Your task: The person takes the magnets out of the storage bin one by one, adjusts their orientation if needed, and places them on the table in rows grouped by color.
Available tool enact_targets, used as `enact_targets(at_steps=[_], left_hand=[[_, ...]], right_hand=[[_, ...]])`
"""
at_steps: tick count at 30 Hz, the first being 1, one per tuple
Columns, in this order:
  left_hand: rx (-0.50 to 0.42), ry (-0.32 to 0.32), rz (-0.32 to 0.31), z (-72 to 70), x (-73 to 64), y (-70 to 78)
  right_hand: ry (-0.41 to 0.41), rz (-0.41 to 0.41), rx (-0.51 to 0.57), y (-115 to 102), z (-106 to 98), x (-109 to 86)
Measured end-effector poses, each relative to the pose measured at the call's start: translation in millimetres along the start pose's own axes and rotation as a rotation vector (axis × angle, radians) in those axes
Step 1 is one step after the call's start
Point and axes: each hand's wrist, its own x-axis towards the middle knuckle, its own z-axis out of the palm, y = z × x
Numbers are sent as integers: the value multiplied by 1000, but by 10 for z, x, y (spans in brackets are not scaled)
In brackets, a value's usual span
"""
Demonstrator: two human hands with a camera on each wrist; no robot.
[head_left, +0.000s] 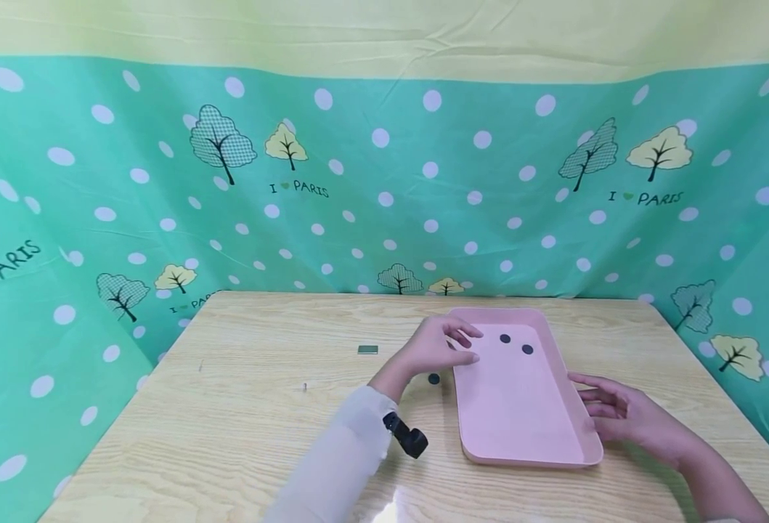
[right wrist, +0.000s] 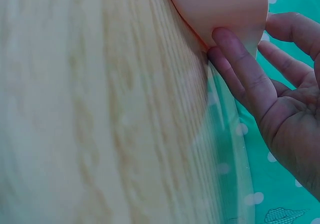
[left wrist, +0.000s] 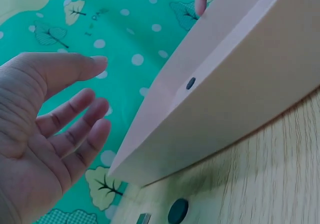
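A shallow pink tray (head_left: 521,414) lies on the table, with two small black discs (head_left: 505,338) inside near its far end. My left hand (head_left: 439,345) is over the tray's left rim, its thumb and fingers apart and loosely bent. Nothing shows between them in the left wrist view, where the hand (left wrist: 65,119) is beside the tray wall (left wrist: 220,114). At the tray's right side, my right hand (head_left: 632,418) touches the outer wall with its fingers. In the right wrist view, fingertips (right wrist: 227,39) rest against that wall.
Another black disc (head_left: 433,378) lies on the wooden table (head_left: 240,436) just left of the tray. Farther left are a small dark green rectangle (head_left: 367,349) and a tiny pale piece (head_left: 304,387). A green dotted curtain (head_left: 358,181) hangs behind the table and along its sides.
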Motion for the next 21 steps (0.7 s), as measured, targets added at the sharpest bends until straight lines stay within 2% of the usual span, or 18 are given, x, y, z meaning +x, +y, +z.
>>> enact_targets(at_steps=[10, 21], left_hand=[[-23, 25, 16, 167, 243, 99], [-6, 22, -5, 382, 479, 68]], right_hand=[[-7, -4, -9, -12, -4, -1], [-5, 11, -17, -18, -5, 2]])
